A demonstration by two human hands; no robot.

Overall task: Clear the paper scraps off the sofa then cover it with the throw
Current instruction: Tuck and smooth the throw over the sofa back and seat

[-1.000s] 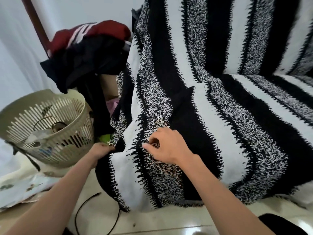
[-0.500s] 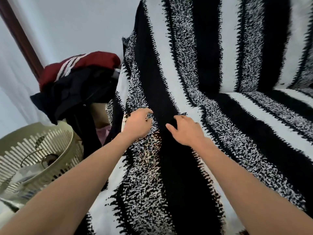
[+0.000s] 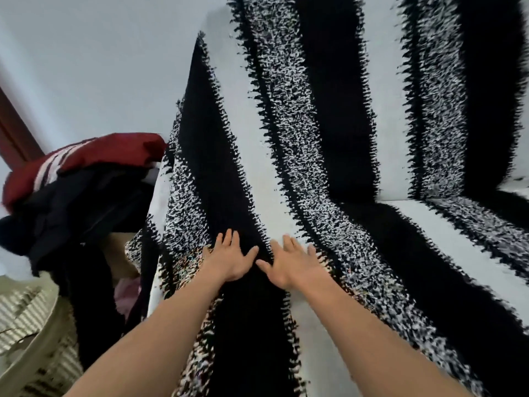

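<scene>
The throw (image 3: 329,179) is spread over the sofa, draped from the top of the backrest down across the seat and over the front edge toward the viewer. Its stripes, and so its long axis, are seen to run from the top of the backrest down and forward; on the seat at the right they angle off toward the lower right. The pattern is made up of wide black bands, plain white bands and speckled black-and-white bands, with jagged, feathered borders between the colours. The fabric looks thick and fuzzy. The sofa itself is hidden beneath it.

The left hand (image 3: 230,260) is laid flat on the throw at the left end of the seat, fingers spread and pointing up toward the backrest, nothing being gripped. The right hand (image 3: 292,266) is laid flat just beside it, also with an open, spread grip, the two thumbs nearly meeting over a black band. Both bare forearms are stretched forward from the bottom edge.

To the left of the sofa a pile of clothes (image 3: 83,190) is seen, red with white stripes on top and dark below. A slatted basket (image 3: 31,336) is partly visible at the lower left, blurred.
</scene>
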